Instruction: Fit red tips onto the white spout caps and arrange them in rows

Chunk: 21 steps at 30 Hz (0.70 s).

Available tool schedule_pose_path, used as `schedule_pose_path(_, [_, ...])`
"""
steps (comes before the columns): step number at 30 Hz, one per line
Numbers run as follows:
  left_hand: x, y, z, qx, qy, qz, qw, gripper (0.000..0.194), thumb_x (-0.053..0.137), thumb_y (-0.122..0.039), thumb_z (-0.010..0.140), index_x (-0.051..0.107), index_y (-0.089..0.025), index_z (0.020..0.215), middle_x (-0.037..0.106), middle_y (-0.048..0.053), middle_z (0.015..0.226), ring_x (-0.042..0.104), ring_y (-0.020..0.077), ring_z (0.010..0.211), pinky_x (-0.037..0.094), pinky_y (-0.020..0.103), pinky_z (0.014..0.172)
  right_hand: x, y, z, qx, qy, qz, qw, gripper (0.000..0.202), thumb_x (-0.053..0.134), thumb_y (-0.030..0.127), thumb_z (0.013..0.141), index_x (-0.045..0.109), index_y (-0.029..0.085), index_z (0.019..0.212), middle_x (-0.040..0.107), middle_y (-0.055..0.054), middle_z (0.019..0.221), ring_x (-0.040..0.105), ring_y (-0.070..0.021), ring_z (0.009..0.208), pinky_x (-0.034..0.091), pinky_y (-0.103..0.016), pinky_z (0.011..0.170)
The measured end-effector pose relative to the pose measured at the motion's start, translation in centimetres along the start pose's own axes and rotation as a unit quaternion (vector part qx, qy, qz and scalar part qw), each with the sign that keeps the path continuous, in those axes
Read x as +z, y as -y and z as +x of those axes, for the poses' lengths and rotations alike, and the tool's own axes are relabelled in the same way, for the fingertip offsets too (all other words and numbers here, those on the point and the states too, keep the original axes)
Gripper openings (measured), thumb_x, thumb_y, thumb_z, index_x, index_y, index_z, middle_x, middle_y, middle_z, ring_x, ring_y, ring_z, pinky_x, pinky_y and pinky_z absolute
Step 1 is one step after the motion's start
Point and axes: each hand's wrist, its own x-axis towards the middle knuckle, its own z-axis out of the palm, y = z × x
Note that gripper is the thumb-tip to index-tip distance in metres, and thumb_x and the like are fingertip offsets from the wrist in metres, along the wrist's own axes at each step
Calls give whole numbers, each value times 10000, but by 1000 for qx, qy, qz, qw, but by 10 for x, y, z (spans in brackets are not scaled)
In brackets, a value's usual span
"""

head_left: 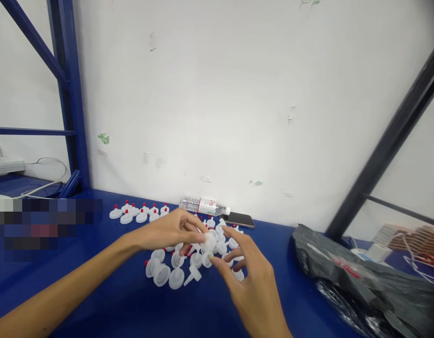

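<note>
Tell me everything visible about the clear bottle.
The bottle is clear and plastic-looking, with a white lid on its neck and a red-and-white label showing some green. It lies on its side on the blue tabletop, lid end to the right in view, behind the heap of white nozzle caps. Its neck is by the dark phone; whether they touch is unclear, as is whether it holds liquid. Neither the left hand nor the right hand holds it.

Workshop: blue metal frame (69,70), many plastic caps (176,279)
</note>
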Motion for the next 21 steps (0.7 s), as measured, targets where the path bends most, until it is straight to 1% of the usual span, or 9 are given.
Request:
schedule_pose_path(3, [16,-4,2,4,28,-41,999,447,676,-577,886,765,-192,1095,648,-15,528,557,109,438,298,203,430,1,-1,0,-45,12,-4,999,244,665,278,975,671,308,1217,716,-7,1125,691,-114,667,535,-236,605])
schedule_pose_path(5, [15,-6,2,4,31,-55,998,454,667,-575,893,756,-202,1137,708,6,614,543,95,425,264,205,415,1,-1,-1,-64,4,-10,998,185,651,268,987,690,287,1167,724,-7,1098,682,-108,644,517,-233,592])
schedule_pose_path(8, [-1,-9,-2,-10,5,-19,1000,408,614,-557,922,749,-220,1109,791,56,947,571,82,478,285,215,420,1,-3,-1,-81,-22,-20,996,185,654,282,990,692,266,1171,730,-15,1078,678,-105,637,514,-222,585])
schedule_pose_path(10, [-19,-9,-7,-36,-25,41,998,339,587,-500,935,755,-208,973,785,48,996,621,100,567,372,218,489,2,-4,-1,-79,-32,-24,996,186,643,302,999,691,262,1174,731,-16,1075,684,-104,650,523,-215,604])
schedule_pose_path(12, [-39,-3,-13,-76,-38,94,992,252,620,-406,900,736,-191,836,777,29,900,646,122,620,450,230,592,2,-5,-1,-65,-33,-23,997,182,622,331,1012,690,261,1165,733,-17,1077,698,-108,676,529,-208,613])
schedule_pose_path(13, [-48,3,-16,-106,-33,116,987,195,653,-352,862,727,-184,796,771,22,848,641,128,603,460,240,602,2,-6,-1,-55,-31,-21,998,184,610,349,1018,689,261,1159,736,-18,1078,708,-112,692,530,-205,607])
schedule_pose_path(16, [-67,24,-23,-232,1,182,956,42,734,-158,711,693,-157,724,715,-3,643,609,142,502,438,254,533,2,-7,-2,-29,-27,-13,999,236,584,419,1025,690,259,1163,763,-15,1029,728,-120,680,527,-191,561])
schedule_pose_path(18, [-72,37,-25,-304,23,213,928,146,748,-71,683,682,-146,789,679,-33,593,604,140,485,440,249,516,2,-7,-3,-19,-29,-14,999,281,573,461,1024,698,260,1176,782,-2,944,730,-118,631,527,-180,538])
schedule_pose_path(21, [-70,46,-24,-355,48,240,902,188,762,-98,800,674,-142,960,676,-55,673,620,117,544,498,251,565,1,-6,-3,-19,-33,-23,999,326,565,499,1019,712,254,1177,790,4,876,732,-121,603,532,-172,532])
